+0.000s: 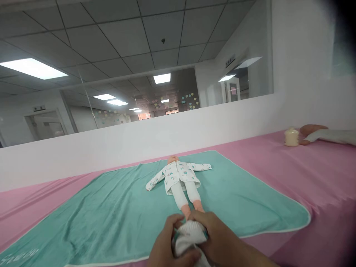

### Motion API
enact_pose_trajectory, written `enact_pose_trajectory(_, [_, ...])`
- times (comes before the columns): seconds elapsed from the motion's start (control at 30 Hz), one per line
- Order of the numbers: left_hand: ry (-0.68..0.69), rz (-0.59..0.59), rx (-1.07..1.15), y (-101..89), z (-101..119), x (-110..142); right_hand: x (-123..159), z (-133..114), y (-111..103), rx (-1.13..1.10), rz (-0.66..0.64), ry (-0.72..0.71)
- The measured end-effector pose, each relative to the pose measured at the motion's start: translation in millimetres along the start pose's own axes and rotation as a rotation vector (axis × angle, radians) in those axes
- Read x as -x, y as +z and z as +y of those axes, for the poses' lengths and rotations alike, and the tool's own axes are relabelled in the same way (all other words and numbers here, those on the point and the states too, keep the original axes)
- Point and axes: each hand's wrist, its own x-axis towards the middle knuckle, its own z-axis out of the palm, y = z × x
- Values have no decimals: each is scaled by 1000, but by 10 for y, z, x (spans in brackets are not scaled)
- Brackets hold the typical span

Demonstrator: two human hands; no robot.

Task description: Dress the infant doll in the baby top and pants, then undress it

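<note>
A baby doll [173, 158] lies on its back on a green blanket [116, 207], head away from me and arms spread. It wears a white jacket [176, 172] with a green print and white leggings [179, 195]; its ankles are bare. Just in front of the doll's feet, my left hand [167, 241] and my right hand [215, 233] grip a bunched white baby garment [191, 237] from both sides. The garment has a ribbed edge facing the doll and touches of green. My fingers cover the doll's feet, so I cannot tell whether the garment is around them.
Pink cloth [267, 155] covers the table under the blanket. At the far right stand a cream-coloured jar [291, 137] and, beside it, another doll [333, 135] in white. A white wall [155, 137] with a large window [125, 66] rises behind the table.
</note>
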Motion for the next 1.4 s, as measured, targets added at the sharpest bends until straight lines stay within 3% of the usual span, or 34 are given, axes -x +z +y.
enact_pose_trajectory(0.07, [106, 128, -81, 126, 89, -109, -142, -27, 85, 49, 125, -36])
enact_pose_trajectory(0.13, [158, 182, -88, 228, 145, -172, -241, -2, 121, -10, 182, -35])
enact_pose_trajectory(0.23, [166, 141, -80, 264, 129, -283, -337, 125, 92, -203, 194, -14])
enact_pose_trajectory(0.33, [184, 30, -148, 176, -18, -531, -430, 325, 13, -286, 199, 71])
enact_pose_trajectory(0.47, [113, -31, -335, 50, -274, -988, -581, 631, -129, 1, 311, 89])
enact_pose_trajectory(0.6, [167, -55, -527, 66, -410, -1323, -689, 929, -267, 282, 422, 146])
enact_pose_trajectory(0.83, [206, -218, -510, 83, -374, -1419, -668, 1141, -346, 186, 292, 236])
enact_pose_trajectory(1.03, [148, -336, -484, 77, -305, -1363, -590, 1045, -315, -325, 181, 348])
enact_pose_trajectory(1.17, [27, -263, -312, 109, -290, -1357, -575, 1020, -368, -530, 174, 261])
enact_pose_trajectory(1.27, [91, -248, -238, 56, -218, -1382, -603, 1004, -462, -563, 140, 190])
enact_pose_trajectory(1.4, [145, -310, -186, -53, -117, -1495, -690, 972, -639, -469, -9, 133])
